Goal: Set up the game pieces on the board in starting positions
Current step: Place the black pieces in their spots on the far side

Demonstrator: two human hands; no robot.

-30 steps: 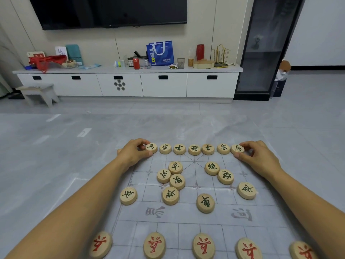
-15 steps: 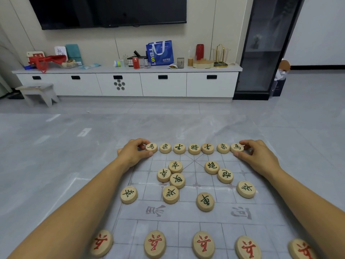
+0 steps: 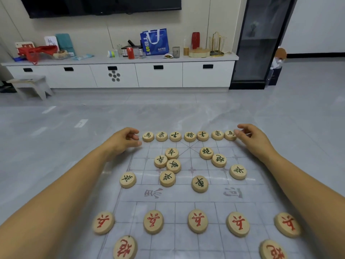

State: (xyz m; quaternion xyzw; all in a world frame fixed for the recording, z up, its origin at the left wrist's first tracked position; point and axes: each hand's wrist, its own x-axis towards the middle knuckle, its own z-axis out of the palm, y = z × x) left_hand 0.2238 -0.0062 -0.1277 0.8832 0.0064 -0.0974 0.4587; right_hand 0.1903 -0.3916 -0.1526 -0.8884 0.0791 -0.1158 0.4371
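A thin printed board sheet (image 3: 186,193) lies on the grey floor. Along its far edge stands a row of several wooden discs with green characters, from the leftmost disc (image 3: 148,137) to the rightmost disc (image 3: 230,135). My left hand (image 3: 123,142) sits just left of the row, fingers loosely curled, a small gap from the leftmost disc. My right hand (image 3: 251,140) is at the right end, its thumb tip against the rightmost disc's edge. Several loose green discs (image 3: 173,165) lie scattered mid-board. Red discs (image 3: 197,220) form a row near me.
A white low cabinet (image 3: 158,74) with a blue bag, cans and clutter runs along the far wall. A small stool (image 3: 31,86) stands at far left, a dark glass cabinet (image 3: 261,43) at far right. Grey tiled floor surrounds the board.
Both hands pinched the end discs of the far row before. My left hand has let go and drawn slightly left; my right hand has loosened, only its thumb touching.
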